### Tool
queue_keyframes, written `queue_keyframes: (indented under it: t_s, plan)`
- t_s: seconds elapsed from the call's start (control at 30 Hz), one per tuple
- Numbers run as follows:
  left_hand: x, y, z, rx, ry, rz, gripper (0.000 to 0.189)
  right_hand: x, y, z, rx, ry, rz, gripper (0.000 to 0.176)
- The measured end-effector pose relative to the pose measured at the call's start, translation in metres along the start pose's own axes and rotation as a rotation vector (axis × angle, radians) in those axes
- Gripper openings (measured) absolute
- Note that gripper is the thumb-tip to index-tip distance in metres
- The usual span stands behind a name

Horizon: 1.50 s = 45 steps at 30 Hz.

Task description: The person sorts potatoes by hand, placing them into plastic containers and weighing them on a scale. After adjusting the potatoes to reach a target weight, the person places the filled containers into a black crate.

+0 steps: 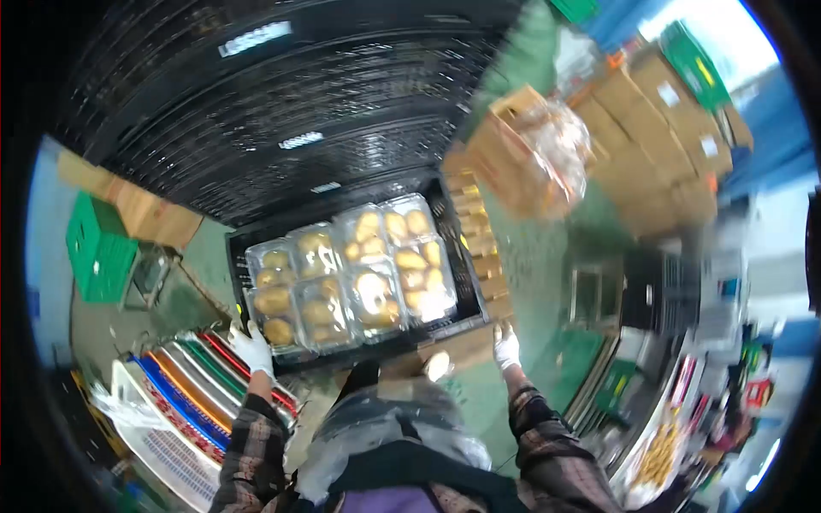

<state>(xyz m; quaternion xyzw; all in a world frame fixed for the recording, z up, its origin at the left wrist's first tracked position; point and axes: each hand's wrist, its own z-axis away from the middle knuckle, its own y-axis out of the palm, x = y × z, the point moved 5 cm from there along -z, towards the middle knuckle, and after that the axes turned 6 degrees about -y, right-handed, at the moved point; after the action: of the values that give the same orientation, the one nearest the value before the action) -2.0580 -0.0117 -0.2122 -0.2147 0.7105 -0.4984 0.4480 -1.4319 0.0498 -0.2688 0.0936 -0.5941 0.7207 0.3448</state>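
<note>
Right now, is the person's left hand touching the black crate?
Touching. The head view shows the left hand overlapping the black crate at its near left corner, with no gap.

Black crate (466, 282), yellow produce (359, 274), white-gloved hands (253, 349) (506, 346), plaid sleeves (248, 445), green basket (98, 248).

- A black slatted plastic crate (467, 278) is sitting open-topped at the centre of the view, with its near edge slanting from 8 o'clock up towards 4 o'clock.
- Clear lidded plastic packs of yellow-brown potatoes (351, 278) are lying flat inside it, side by side in two rows and covering its floor. The packs at 3 o'clock are glaring with reflected light.
</note>
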Motion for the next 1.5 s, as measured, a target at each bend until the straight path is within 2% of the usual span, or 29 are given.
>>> queue_keyframes:
  t_s: [0.07, 0.13, 0.2, 0.23, 0.27, 0.3, 0.33, 0.37, 0.4, 0.47, 0.5, 0.53, 0.57, 0.63, 0.77, 0.8, 0.87, 0.93, 0.97, 1.0, 1.07, 1.13, 1.17, 1.2, 1.27, 1.37, 1.47, 1.5]
  plan:
    - [-0.03, -0.005, 0.045, 0.001, 0.144, -0.034, 0.049, -0.066, -0.02, 0.072, 0.172, 0.152, -0.07, 0.039]
    - [-0.036, 0.022, 0.085, 0.028, 0.221, -0.146, 0.05, -0.172, -0.02, 0.146, 0.298, 0.322, -0.094, 0.036]
    - [-0.084, 0.025, 0.135, 0.203, 0.301, -0.102, 0.051, -0.254, -0.029, 0.223, 0.233, 0.601, -0.189, 0.032]
    - [-0.1, 0.031, 0.154, 0.313, 0.372, 0.034, 0.05, -0.274, -0.039, 0.257, 0.116, 0.713, -0.383, 0.029]
    - [-0.096, 0.055, 0.168, 0.194, 0.518, -0.07, 0.05, -0.283, -0.051, 0.286, -0.006, 0.82, -0.573, 0.027]
    - [-0.146, 0.035, 0.199, 0.269, 0.463, -0.092, 0.05, -0.293, -0.061, 0.311, -0.095, 0.881, -0.653, 0.025]
    - [-0.182, 0.03, 0.218, 0.511, 0.519, 0.005, 0.051, -0.303, -0.069, 0.331, -0.187, 0.936, -0.73, 0.023]
    - [-0.186, 0.048, 0.229, 0.448, 0.611, -0.046, 0.052, -0.309, -0.08, 0.346, -0.18, 0.891, -0.646, 0.023]
    - [-0.197, 0.059, 0.243, 0.475, 0.545, -0.093, 0.052, -0.317, -0.084, 0.361, -0.169, 0.843, -0.565, 0.023]
    - [-0.227, 0.08, 0.265, 0.568, 0.575, -0.172, 0.058, -0.342, -0.063, 0.4, -0.382, 1.01, -0.983, 0.023]
    - [-0.238, 0.098, 0.27, 0.631, 0.524, -0.294, 0.064, -0.344, -0.057, 0.408, -0.395, 1.047, -0.996, 0.023]
    - [-0.239, 0.127, 0.268, 0.785, 0.487, -0.243, 0.068, -0.341, -0.061, 0.419, -0.408, 1.086, -1.002, 0.023]
    - [-0.251, 0.133, 0.275, 0.775, 0.43, -0.217, 0.067, -0.337, -0.06, 0.425, -0.436, 1.116, -1.116, 0.024]
    - [-0.27, 0.148, 0.29, 0.805, 0.332, -0.104, 0.065, -0.356, -0.036, 0.444, -0.394, 1.169, -1.12, 0.026]
    - [-0.267, 0.211, 0.29, 1.029, 0.164, 0.167, 0.06, -0.358, -0.03, 0.452, -0.439, 1.203, -1.174, 0.032]
    - [-0.291, 0.2, 0.309, 1.098, 0.116, 0.226, 0.058, -0.357, -0.036, 0.446, -0.461, 1.193, -1.187, 0.033]
    - [-0.323, 0.165, 0.34, 0.938, 0.025, 0.085, 0.051, -0.36, -0.051, 0.43, -0.448, 1.182, -1.186, 0.037]
    - [-0.27, 0.263, 0.282, 0.964, -0.088, 0.135, 0.054, -0.369, -0.069, 0.413, -0.438, 1.164, -1.166, 0.038]
    - [-0.302, 0.226, 0.307, 0.897, -0.123, 0.135, 0.058, -0.38, -0.074, 0.407, -0.443, 1.141, -1.167, 0.036]
    - [-0.35, 0.186, 0.335, 0.689, 0.023, -0.128, 0.057, -0.393, -0.08, 0.402, -0.459, 1.155, -1.184, 0.035]
    - [-0.411, 0.165, 0.376, 0.59, 0.202, -0.321, 0.056, -0.42, -0.1, 0.389, -0.535, 1.177, -1.216, 0.032]
    - [-0.466, 0.174, 0.424, 0.492, 0.271, -0.333, 0.056, -0.442, -0.127, 0.383, -0.621, 1.186, -1.227, 0.029]
    - [-0.491, 0.188, 0.446, 0.464, 0.323, -0.28, 0.057, -0.45, -0.147, 0.375, -0.625, 1.168, -1.216, 0.03]
    - [-0.523, 0.194, 0.476, 0.533, 0.387, -0.227, 0.059, -0.461, -0.169, 0.357, -0.635, 1.137, -1.202, 0.03]
    - [-0.584, 0.225, 0.538, 0.517, 0.712, -0.085, 0.053, -0.473, -0.239, 0.317, -0.668, 1.087, -1.113, 0.033]
    - [-0.685, 0.223, 0.662, 0.639, 1.055, 0.247, 0.051, -0.503, -0.306, 0.282, -0.793, 1.007, -1.061, 0.036]
    - [-0.778, 0.206, 0.789, 0.771, 1.256, 0.506, 0.05, -0.559, -0.337, 0.266, -0.774, 0.918, -1.003, 0.037]
    - [-0.804, 0.202, 0.828, 0.762, 1.322, 0.579, 0.045, -0.579, -0.349, 0.262, -0.711, 0.868, -0.939, 0.038]
